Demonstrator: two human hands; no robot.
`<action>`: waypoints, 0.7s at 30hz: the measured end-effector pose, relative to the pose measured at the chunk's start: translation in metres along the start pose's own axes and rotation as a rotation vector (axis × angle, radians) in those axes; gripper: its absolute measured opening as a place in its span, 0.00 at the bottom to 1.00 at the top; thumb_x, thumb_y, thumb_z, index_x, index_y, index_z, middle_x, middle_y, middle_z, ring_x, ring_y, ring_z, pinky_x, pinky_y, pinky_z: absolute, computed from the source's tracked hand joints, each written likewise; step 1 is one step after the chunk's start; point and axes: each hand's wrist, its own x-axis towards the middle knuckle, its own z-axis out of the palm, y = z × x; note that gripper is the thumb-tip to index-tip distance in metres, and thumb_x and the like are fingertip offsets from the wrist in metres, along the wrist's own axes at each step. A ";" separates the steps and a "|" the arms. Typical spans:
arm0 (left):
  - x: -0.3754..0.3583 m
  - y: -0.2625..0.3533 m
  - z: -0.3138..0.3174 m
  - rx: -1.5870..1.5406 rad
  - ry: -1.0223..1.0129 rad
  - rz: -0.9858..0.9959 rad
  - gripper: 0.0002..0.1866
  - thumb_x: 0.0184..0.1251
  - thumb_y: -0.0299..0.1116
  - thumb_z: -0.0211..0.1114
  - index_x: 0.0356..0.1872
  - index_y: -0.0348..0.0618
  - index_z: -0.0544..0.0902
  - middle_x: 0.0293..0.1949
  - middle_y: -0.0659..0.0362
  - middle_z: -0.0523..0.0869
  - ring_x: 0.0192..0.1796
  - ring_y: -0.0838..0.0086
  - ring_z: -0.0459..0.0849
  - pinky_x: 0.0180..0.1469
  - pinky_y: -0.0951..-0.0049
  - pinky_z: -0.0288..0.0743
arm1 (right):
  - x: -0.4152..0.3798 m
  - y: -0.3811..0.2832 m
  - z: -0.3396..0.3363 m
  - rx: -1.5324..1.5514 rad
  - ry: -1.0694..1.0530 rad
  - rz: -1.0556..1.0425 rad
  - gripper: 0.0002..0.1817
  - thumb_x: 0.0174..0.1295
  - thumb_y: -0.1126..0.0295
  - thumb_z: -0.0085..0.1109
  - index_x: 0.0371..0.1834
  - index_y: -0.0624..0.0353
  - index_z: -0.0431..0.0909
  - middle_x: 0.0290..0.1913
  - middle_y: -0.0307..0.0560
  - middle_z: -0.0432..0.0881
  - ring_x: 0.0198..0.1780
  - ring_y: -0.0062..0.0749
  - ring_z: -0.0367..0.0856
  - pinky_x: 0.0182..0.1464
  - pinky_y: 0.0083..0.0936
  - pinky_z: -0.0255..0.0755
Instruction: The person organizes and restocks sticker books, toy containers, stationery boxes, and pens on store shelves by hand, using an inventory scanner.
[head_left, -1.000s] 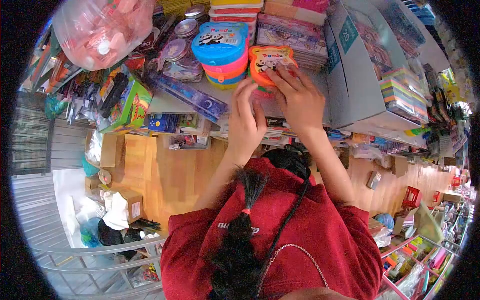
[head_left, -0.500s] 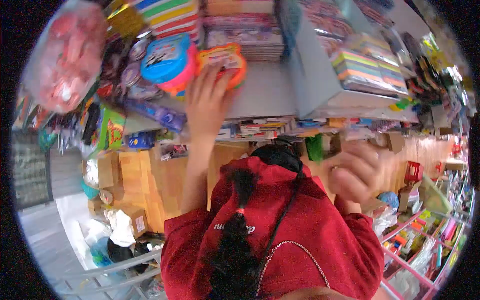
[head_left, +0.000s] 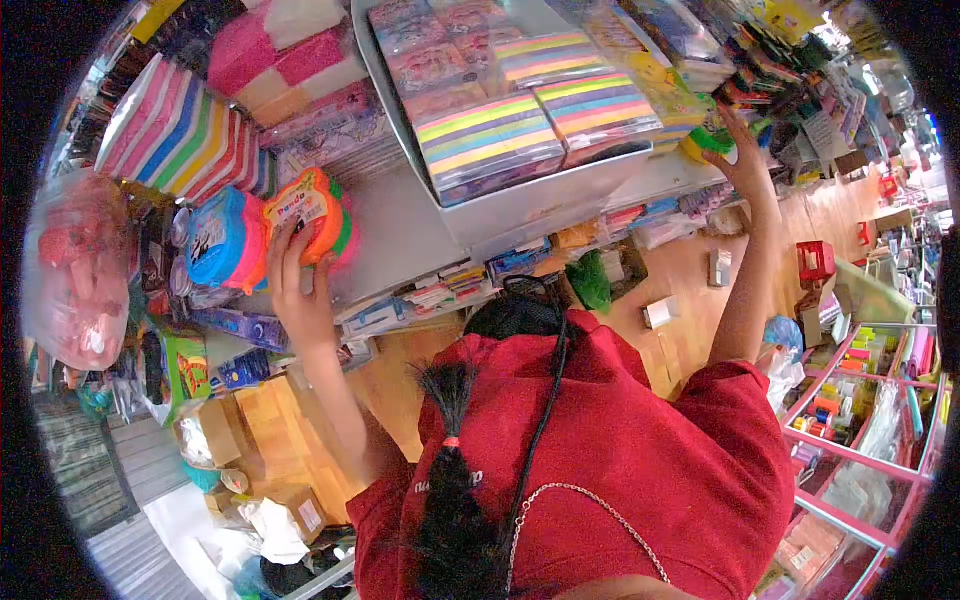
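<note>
My left hand [head_left: 302, 285] rests its stretched fingers on the front edge of a stack of bear-shaped plastic cases, with the thumb apart. An orange case marked "Panda" [head_left: 300, 208] tops this stack, over green and pink ones. Right beside it stands a similar stack under a blue case [head_left: 213, 236]. On the far right, my right hand [head_left: 742, 160] reaches to the shelf end with fingers and thumb spread. Its fingertips are right at a small green and yellow item [head_left: 712, 143], whose kind does not show.
A grey bin [head_left: 545, 215] holds wrapped stacks of striped colored paper [head_left: 490, 150]. Striped foam-like blocks [head_left: 185, 125] stand at the back left, near a bag of pink items [head_left: 80, 270]. Books fill the shelf below. Cartons and a red crate [head_left: 815, 262] stand on the wooden floor.
The view has turned and shifted right. My right hand has gone from a blurred, curled pose near the body out to the green item. My left hand stays at the orange case.
</note>
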 end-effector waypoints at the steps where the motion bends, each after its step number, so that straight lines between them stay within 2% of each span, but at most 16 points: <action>1: -0.001 0.000 0.000 -0.002 -0.001 -0.001 0.21 0.54 0.23 0.64 0.53 0.45 0.79 0.58 0.55 0.76 0.63 0.58 0.71 0.64 0.61 0.64 | -0.001 0.015 0.007 0.043 -0.072 0.025 0.38 0.55 0.65 0.65 0.70 0.50 0.60 0.68 0.55 0.64 0.69 0.47 0.61 0.67 0.37 0.58; 5: -0.001 0.002 0.001 -0.006 0.005 -0.006 0.22 0.54 0.23 0.65 0.53 0.46 0.79 0.59 0.56 0.76 0.64 0.58 0.71 0.65 0.61 0.63 | -0.009 0.028 0.016 0.138 0.040 0.003 0.30 0.56 0.67 0.63 0.64 0.54 0.68 0.65 0.55 0.68 0.68 0.46 0.63 0.67 0.35 0.58; 6: -0.001 0.001 0.001 0.000 0.009 -0.008 0.22 0.54 0.23 0.65 0.53 0.46 0.79 0.59 0.56 0.76 0.64 0.58 0.71 0.65 0.61 0.63 | -0.014 0.008 0.010 0.124 0.134 0.052 0.23 0.61 0.69 0.60 0.61 0.55 0.72 0.60 0.54 0.74 0.62 0.41 0.71 0.63 0.30 0.62; 8: -0.002 0.002 0.002 0.010 0.020 -0.010 0.21 0.55 0.23 0.65 0.53 0.47 0.79 0.59 0.56 0.76 0.64 0.59 0.71 0.65 0.61 0.63 | -0.025 0.003 0.004 0.262 0.214 0.318 0.22 0.63 0.70 0.57 0.61 0.57 0.71 0.56 0.54 0.77 0.58 0.35 0.73 0.59 0.28 0.65; 10: -0.001 0.003 0.002 0.025 0.016 -0.009 0.21 0.55 0.24 0.65 0.53 0.48 0.79 0.59 0.57 0.76 0.64 0.59 0.70 0.65 0.62 0.64 | -0.036 -0.008 -0.009 0.397 0.383 0.380 0.19 0.64 0.70 0.56 0.58 0.60 0.73 0.51 0.52 0.79 0.53 0.30 0.74 0.55 0.26 0.67; 11: -0.001 0.003 0.001 0.037 0.016 -0.013 0.22 0.55 0.25 0.65 0.53 0.48 0.79 0.59 0.57 0.76 0.64 0.59 0.70 0.65 0.62 0.64 | -0.042 -0.017 -0.016 0.467 0.512 0.308 0.17 0.65 0.69 0.55 0.55 0.63 0.74 0.47 0.50 0.80 0.50 0.27 0.74 0.52 0.25 0.68; 13: -0.001 -0.002 0.003 0.043 0.017 0.016 0.22 0.55 0.26 0.66 0.53 0.49 0.79 0.58 0.57 0.77 0.64 0.59 0.71 0.64 0.63 0.65 | -0.058 0.008 -0.025 0.370 0.732 0.267 0.15 0.66 0.67 0.54 0.49 0.67 0.75 0.46 0.48 0.79 0.47 0.33 0.74 0.51 0.31 0.67; 14: -0.002 -0.004 0.002 0.054 0.021 0.025 0.22 0.55 0.27 0.67 0.53 0.49 0.78 0.58 0.57 0.77 0.64 0.60 0.71 0.64 0.63 0.65 | -0.061 -0.001 -0.034 0.392 0.831 0.288 0.16 0.65 0.66 0.54 0.50 0.67 0.75 0.47 0.48 0.79 0.47 0.34 0.74 0.51 0.33 0.68; 18: -0.003 -0.004 -0.005 0.045 -0.001 0.020 0.22 0.55 0.31 0.67 0.53 0.50 0.78 0.58 0.58 0.77 0.63 0.59 0.71 0.63 0.62 0.66 | -0.066 -0.128 -0.056 0.762 1.146 0.223 0.19 0.62 0.65 0.54 0.52 0.65 0.73 0.50 0.52 0.78 0.49 0.39 0.76 0.48 0.38 0.73; 19: -0.003 -0.003 -0.006 0.042 -0.006 0.024 0.22 0.56 0.31 0.67 0.54 0.50 0.78 0.58 0.58 0.77 0.63 0.59 0.71 0.63 0.62 0.66 | -0.067 -0.172 -0.055 0.920 1.181 0.166 0.20 0.61 0.64 0.54 0.53 0.64 0.73 0.51 0.53 0.77 0.50 0.40 0.76 0.48 0.40 0.74; 21: -0.004 -0.002 -0.006 0.031 -0.003 0.030 0.21 0.56 0.32 0.66 0.54 0.51 0.78 0.58 0.58 0.77 0.63 0.59 0.71 0.63 0.62 0.66 | -0.073 -0.260 -0.042 1.224 1.087 -0.007 0.21 0.60 0.63 0.54 0.54 0.64 0.72 0.52 0.55 0.77 0.51 0.42 0.77 0.47 0.43 0.76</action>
